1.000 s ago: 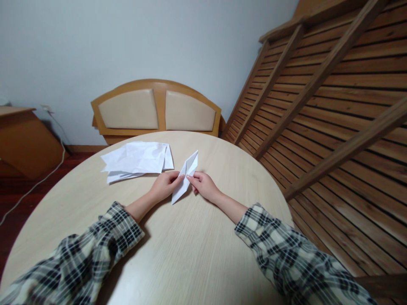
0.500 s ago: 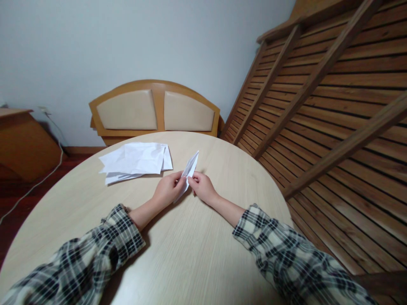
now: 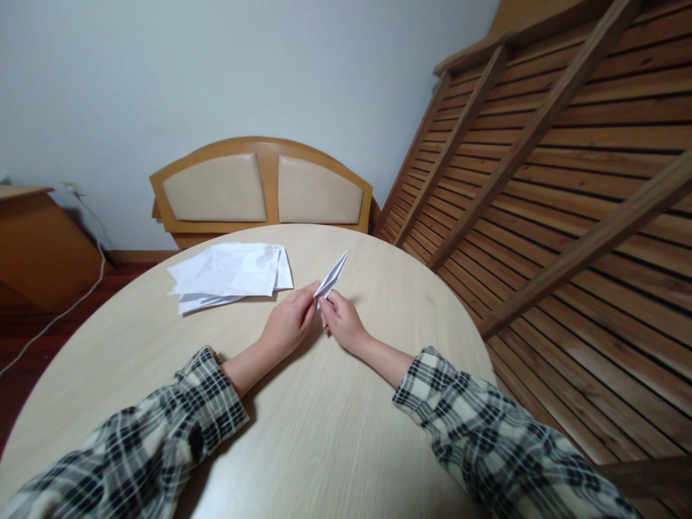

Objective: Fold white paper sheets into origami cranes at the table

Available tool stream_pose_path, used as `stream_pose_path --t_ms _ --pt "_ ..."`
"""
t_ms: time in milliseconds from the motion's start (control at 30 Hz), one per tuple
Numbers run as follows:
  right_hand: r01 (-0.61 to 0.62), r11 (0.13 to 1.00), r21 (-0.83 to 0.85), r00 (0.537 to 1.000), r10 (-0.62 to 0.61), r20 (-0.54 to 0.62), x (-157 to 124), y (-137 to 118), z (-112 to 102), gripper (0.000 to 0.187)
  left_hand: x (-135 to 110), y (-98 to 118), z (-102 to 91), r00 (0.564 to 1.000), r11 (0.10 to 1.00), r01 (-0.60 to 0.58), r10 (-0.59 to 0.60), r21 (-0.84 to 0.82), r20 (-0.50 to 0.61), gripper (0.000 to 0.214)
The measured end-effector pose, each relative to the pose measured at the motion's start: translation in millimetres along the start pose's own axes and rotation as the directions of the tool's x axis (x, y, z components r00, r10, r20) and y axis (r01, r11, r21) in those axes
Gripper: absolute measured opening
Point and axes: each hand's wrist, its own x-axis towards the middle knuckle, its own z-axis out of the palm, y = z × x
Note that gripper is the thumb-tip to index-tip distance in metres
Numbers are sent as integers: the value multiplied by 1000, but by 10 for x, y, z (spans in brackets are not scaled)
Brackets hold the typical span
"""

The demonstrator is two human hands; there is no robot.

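White folded paper (image 3: 332,275) sits pinched between my left hand (image 3: 289,326) and right hand (image 3: 339,322), its point jutting up beyond my fingertips. Both hands are closed on its lower end above the wooden table (image 3: 303,432).

A: What's in shot?
B: Round wood-grain table (image 3: 324,432). Left hand (image 3: 289,326) & right hand (image 3: 342,324), plaid sleeves, both pinching a folded paper (image 3: 331,274), tip raised up-right.
A: Bkgd?
B: Loose white sheets (image 3: 230,272) near left hand; padded chair back (image 3: 262,191) behind table; slatted wood panel (image 3: 567,180) at right.
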Motion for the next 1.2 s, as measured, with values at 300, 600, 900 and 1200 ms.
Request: stream_pose_path --t_ms 300,600,900,1200 --pt "110 981 -162 993 -116 -28 -6 19 -56 27 -37 87 20 993 995 -95 92 26 78 59" --pt "104 973 -206 993 -111 -25 -19 -10 -54 34 -42 62 44 982 973 -165 147 160 122 66" --pt "98 965 -242 995 -92 35 -28 -22 -60 27 -70 36 50 981 987 -140 128 76 145 67" --pt "58 977 -205 996 -43 75 -36 -21 -87 28 -84 20 44 985 992 -128 126 9 114 65"
